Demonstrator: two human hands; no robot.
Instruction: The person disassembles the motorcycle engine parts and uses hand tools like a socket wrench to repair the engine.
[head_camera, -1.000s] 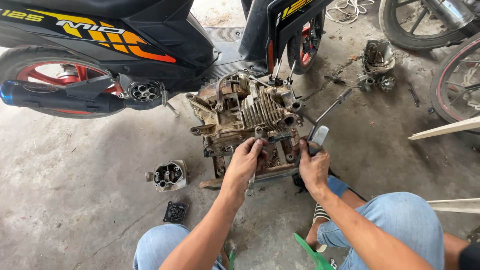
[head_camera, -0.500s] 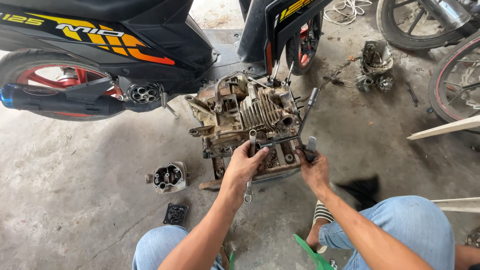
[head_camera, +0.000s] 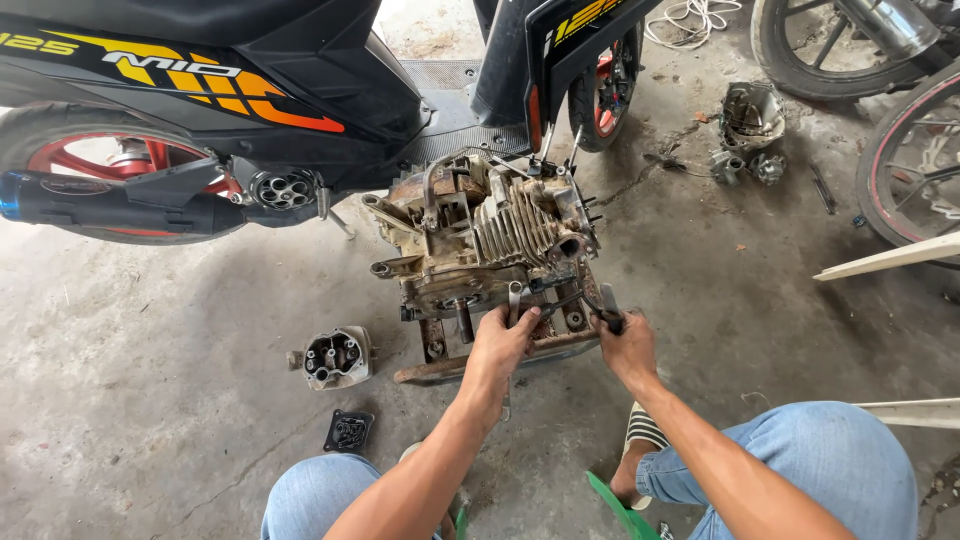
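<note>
Nearest the camera, at six o'clock, the person's knees in blue jeans (head_camera: 830, 460) frame both forearms, and a striped sandal (head_camera: 643, 428) shows by the right leg.

The left hand (head_camera: 503, 345) is closed around the shaft of a spanner (head_camera: 513, 305), whose upper end sits against the lower front of the engine; the handle runs down through the fist. The right hand (head_camera: 625, 345), just at its three o'clock, has its fingers wrapped on a dark-handled tool (head_camera: 600, 305) whose shaft points up-left into the same lower edge of the casing. Whether that tool's tip is seated on a fastener I cannot tell.

The engine (head_camera: 490, 235), dirty and finned, stands just beyond the hands at twelve o'clock, resting on a rusty metal frame (head_camera: 450, 362) on the concrete floor (head_camera: 150, 400). It is already out of the scooter and partly stripped: a removed cylinder-head part (head_camera: 335, 357) lies at the left hand's nine o'clock, with a small black cover (head_camera: 349, 432) near it at about eight o'clock. The main casing looks closed, so as a judgement the stripping is well begun but the lower fasteners remain.

Farther off, at eleven o'clock, the black scooter (head_camera: 250, 80) with its exhaust (head_camera: 110, 205) stands behind the engine. At two o'clock more loose engine parts (head_camera: 750, 125) lie on the floor, and wheels (head_camera: 915, 170) fill the far right edge.
</note>
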